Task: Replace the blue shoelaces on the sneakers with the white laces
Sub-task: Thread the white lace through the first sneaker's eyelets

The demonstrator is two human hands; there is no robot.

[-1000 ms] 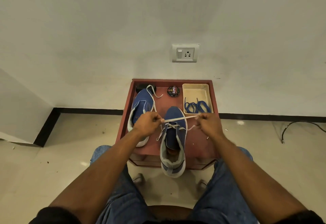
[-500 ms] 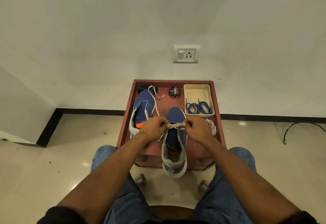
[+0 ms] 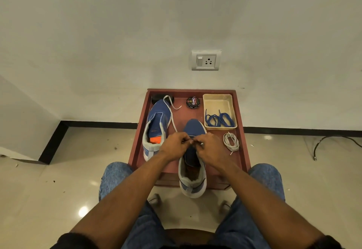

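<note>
Both hands together at frame centre over the near sneaker (image 3: pixel 193 172), left hand (image 3: pixel 173 144) and right hand (image 3: pixel 210 148) with fingertips meeting and curled, pinching a white lace (image 3: pixel 191 141) over its tongue; heel overhanging the near edge of the red table (image 3: pixel 242 147). Left of it, the second sneaker (image 3: pixel 155 126), another white lace trailing from its toe. Upper right of the table, blue laces (image 3: pixel 219 120) in a cream tray (image 3: pixel 218 101), a coiled white lace (image 3: pixel 231 141) just below, a polish tin (image 3: pixel 193 102) beside the tray.
</note>
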